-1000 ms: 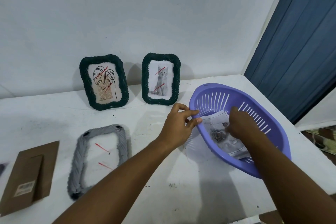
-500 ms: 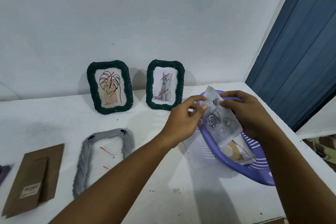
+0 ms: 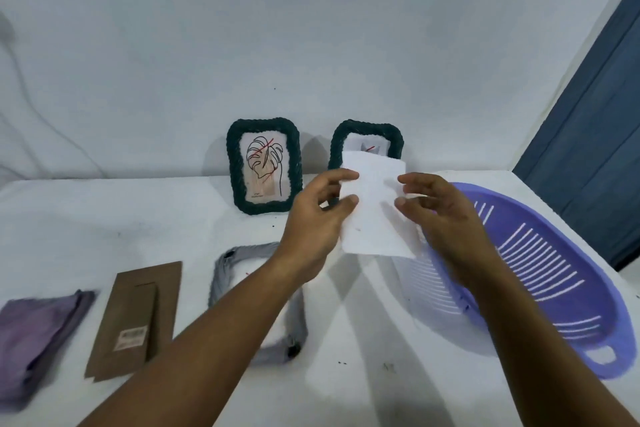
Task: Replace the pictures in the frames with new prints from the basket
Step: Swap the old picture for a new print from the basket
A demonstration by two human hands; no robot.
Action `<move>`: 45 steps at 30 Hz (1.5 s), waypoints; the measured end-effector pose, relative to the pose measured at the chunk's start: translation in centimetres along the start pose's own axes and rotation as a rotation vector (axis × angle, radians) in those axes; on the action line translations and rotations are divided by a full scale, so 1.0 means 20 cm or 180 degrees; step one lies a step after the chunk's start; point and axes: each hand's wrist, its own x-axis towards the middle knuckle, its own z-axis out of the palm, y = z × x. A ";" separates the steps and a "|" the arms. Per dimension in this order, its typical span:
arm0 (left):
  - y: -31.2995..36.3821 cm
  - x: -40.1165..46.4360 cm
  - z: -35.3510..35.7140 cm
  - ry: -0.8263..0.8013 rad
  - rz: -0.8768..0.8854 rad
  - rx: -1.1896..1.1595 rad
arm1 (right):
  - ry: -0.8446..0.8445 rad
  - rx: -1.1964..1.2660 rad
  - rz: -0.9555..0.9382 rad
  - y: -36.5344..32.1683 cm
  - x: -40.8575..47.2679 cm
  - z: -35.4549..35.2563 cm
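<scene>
White tabletop (image 3: 104, 229): carries everything; its far edge is set against a pale wall.

Lilac slotted plastic basket (image 3: 561, 288): lies near the right edge of the tabletop. No further prints are visible inside it, though part of its floor is hidden behind the right forearm.

Grey braided-rope frame (image 3: 256, 305): laid flat near the middle of the tabletop, partly under the left forearm. It appears opened and unbacked, presumably so that a print can be dropped in. Red marks show inside the opening.

Brown cardboard backing with stand flap (image 3: 133, 319): lies towards the near left, apparently set aside from the flat frame. A folded purple cloth (image 3: 38, 333) lies at the left edge beside it.

Two dark green braided frames stand at the far edge, leaning back towards the wall: the leaf-drawing frame (image 3: 263, 166) and, to its right, a second green frame (image 3: 367, 142) half hidden by the paper. Both pictures carry red strokes, taken as marking them for replacement.

White print sheet (image 3: 374, 211): held above the tabletop between the basket and the frames, blank side to the camera. Judged to be under inspection or being turned for orientation.

Left hand (image 3: 318, 218): thumb and fingers pinch the sheet's left edge. Right hand (image 3: 436, 211): fingertips pinch the right edge; both hands are otherwise loosely curled.
</scene>
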 end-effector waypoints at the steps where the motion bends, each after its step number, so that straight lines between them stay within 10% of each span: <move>1: 0.01 0.00 -0.06 0.0025 -0.0026 -0.0046 | -0.0083 0.0020 0.0002 -0.01 0.00 0.03; 10: 0.03 -0.11 -0.61 0.0130 -0.0242 0.0312 | -0.0889 0.0721 -0.0119 0.02 -0.04 0.44; 25: -0.31 -0.31 -0.92 -0.0161 -0.0300 0.3228 | -0.1567 -0.2133 -0.0808 0.31 -0.25 0.80; 45: -0.37 -0.28 -0.92 -0.0540 0.0126 0.3707 | -0.1492 -0.2707 -0.0928 0.32 -0.24 0.82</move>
